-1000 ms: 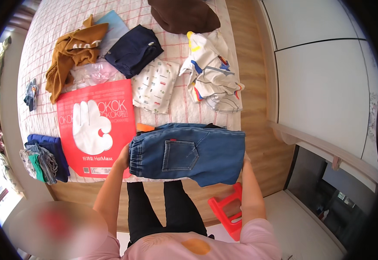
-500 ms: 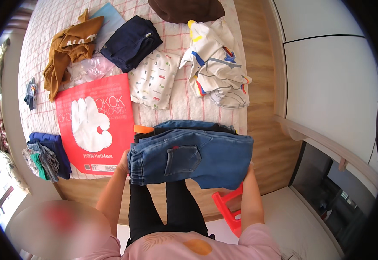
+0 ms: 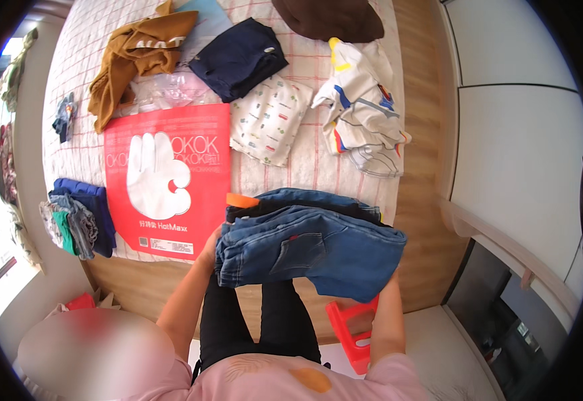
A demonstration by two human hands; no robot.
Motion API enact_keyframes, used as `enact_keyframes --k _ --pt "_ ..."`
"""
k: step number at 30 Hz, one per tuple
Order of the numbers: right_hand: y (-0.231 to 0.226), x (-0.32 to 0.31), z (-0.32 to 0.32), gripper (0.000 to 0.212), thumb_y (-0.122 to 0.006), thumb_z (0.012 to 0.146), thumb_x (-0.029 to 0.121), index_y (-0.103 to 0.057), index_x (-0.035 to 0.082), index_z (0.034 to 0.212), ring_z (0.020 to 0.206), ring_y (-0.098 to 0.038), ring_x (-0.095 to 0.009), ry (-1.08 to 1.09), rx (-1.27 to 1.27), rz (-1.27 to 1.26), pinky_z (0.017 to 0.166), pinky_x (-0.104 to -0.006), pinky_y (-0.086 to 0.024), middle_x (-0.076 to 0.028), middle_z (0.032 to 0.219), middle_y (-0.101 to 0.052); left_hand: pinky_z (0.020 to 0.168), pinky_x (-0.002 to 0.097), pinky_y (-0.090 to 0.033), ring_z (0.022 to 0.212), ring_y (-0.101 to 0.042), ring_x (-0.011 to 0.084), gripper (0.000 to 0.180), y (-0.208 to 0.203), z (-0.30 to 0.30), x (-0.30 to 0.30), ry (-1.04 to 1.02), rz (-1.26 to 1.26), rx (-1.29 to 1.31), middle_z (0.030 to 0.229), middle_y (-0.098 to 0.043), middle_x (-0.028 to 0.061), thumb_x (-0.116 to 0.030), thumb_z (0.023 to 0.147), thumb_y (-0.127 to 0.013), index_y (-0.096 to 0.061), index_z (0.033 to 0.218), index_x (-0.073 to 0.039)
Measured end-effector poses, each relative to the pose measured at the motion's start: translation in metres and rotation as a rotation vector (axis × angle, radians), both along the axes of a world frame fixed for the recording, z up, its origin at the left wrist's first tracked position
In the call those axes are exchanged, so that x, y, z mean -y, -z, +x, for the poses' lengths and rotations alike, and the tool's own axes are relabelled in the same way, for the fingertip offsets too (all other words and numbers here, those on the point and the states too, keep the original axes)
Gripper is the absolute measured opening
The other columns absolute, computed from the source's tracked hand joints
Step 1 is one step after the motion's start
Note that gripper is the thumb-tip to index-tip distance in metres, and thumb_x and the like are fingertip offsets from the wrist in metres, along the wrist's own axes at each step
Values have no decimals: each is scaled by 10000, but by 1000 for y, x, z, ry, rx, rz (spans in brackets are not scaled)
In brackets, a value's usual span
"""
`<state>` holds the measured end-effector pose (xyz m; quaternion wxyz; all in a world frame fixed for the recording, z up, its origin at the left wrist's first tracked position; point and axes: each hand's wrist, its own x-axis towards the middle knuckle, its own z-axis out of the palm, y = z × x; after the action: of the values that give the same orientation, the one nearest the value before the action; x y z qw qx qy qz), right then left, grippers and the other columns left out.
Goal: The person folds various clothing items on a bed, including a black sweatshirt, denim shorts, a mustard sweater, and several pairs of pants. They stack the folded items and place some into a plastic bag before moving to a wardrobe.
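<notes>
Folded blue jeans [image 3: 345,250] with a back pocket face up span the space between my hands at the near edge of the bed. My left hand [image 3: 212,244] grips their left end, its fingers mostly hidden by the denim. At the right end my right hand [image 3: 391,281] holds the lower corner, fingers tucked out of sight underneath. Behind these jeans lie a black garment [image 3: 278,211], an orange strip [image 3: 242,200] and another blue denim piece [image 3: 318,196]. Whether my hands also hold those cannot be told.
On the checked bedspread [image 3: 305,177] lie a red bag [image 3: 204,180], navy trousers [image 3: 238,60], a brown sweatshirt [image 3: 131,57], a white printed garment [image 3: 271,120] and a white top [image 3: 361,113]. A small clothes pile [image 3: 77,224] sits left. A red plastic frame [image 3: 351,341] stands below my right forearm.
The view has shifted, so the bed and clothes appear farther right. The jeans are still in both hands, now tilted slightly down toward the right.
</notes>
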<state>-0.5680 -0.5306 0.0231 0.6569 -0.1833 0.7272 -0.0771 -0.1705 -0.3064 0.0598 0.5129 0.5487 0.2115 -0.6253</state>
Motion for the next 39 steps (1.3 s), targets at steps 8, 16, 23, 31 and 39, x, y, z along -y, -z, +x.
enact_keyframes --k 8,16,23,31,39 --pt "-1 5 6 335 -502 879 306 -606 19 1016 797 -583 -156 -22 1 -11 698 -272 -471 -47 900 -628 899 366 -453 947 -585 239 338 17 -11 -15 -229 -126 -242 1079 -589 130 -268 923 -409 -509 1127 -18" --pt "3 20 17 335 -502 878 308 -607 20 1012 799 -583 -157 -63 1 -28 704 -274 -471 -47 898 -628 506 297 -437 646 -556 152 269 61 -4 -72 -362 630 473 767 -579 67 -196 750 -595 -567 962 -32" --pt "-1 21 24 334 -502 877 310 -608 22 1008 801 -584 -158 -98 -5 -25 709 -275 -471 -47 896 -628 648 380 -480 830 -582 232 473 79 23 -164 -751 832 290 1013 -564 90 -225 767 -683 -453 1150 -70" --pt "1 25 34 333 -503 876 313 -608 23 1003 802 -584 -159 -117 10 -34 715 -276 -472 -47 895 -628 850 410 -482 1029 -548 265 377 -25 48 -154 -790 136 85 1151 -512 146 -28 840 -435 -379 1213 -10" --pt "0 30 37 332 -503 875 315 -609 25 999 804 -585 -159 -97 32 -71 721 -278 -472 -46 893 -628 885 359 -472 1054 -537 228 414 -275 133 -68 -593 -169 882 1169 -508 142 -15 849 -439 -359 1252 33"
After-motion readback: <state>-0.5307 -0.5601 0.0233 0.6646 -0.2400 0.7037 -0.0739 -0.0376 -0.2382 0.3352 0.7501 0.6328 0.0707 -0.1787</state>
